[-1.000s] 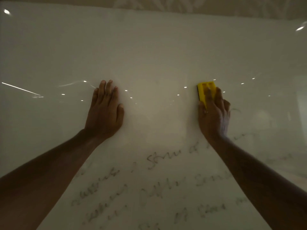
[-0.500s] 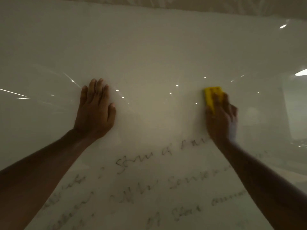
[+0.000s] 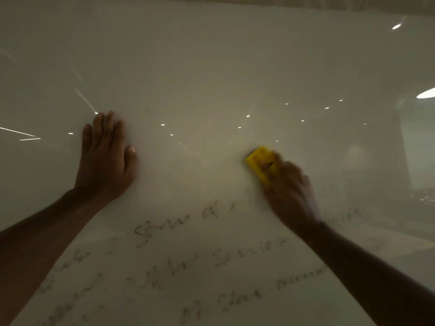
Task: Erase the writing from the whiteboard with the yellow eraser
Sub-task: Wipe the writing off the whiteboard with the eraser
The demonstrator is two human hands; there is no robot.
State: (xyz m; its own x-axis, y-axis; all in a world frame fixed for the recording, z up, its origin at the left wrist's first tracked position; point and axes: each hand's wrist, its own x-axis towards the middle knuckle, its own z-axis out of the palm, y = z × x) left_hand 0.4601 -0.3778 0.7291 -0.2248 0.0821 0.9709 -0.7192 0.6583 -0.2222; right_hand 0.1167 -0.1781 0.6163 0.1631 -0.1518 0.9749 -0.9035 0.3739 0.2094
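Observation:
A glossy whiteboard fills the view. Several lines of faint dark handwriting run across its lower half; the upper part looks wiped. My right hand is blurred and presses the yellow eraser against the board just above the top line of writing; the fingers cover the eraser's lower right part. My left hand lies flat on the board to the left, fingers together and pointing up, holding nothing.
Ceiling lights show as bright spots and streaks reflected in the board. A patterned wall strip runs above the board's top edge. At the right the board reflects a dim room.
My right hand has dragged the eraser down and to the left, tilting it, and the word right of "of" in the top line is gone. My left hand stays flat on the board.

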